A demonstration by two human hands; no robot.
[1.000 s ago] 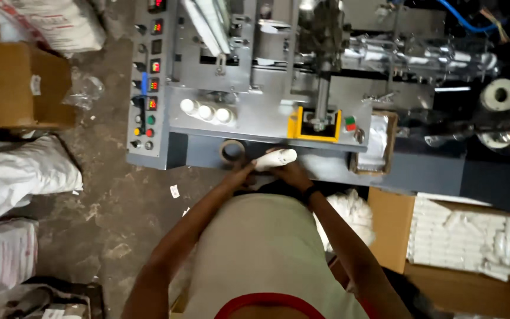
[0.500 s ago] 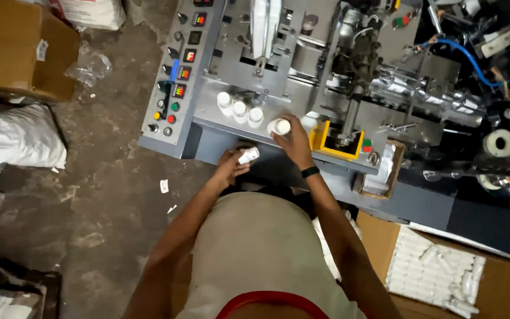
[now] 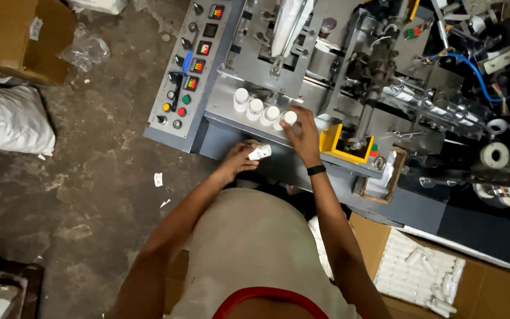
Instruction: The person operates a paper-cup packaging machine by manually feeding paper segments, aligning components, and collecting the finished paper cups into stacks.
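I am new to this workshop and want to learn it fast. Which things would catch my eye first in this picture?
First the grey machine across the top, with a panel of coloured buttons at its left end. On its ledge stands a row of white bottles; the right hand holds one at the row's end, and the left hand holds another bottle lower down. At lower right, a box holds white packs.
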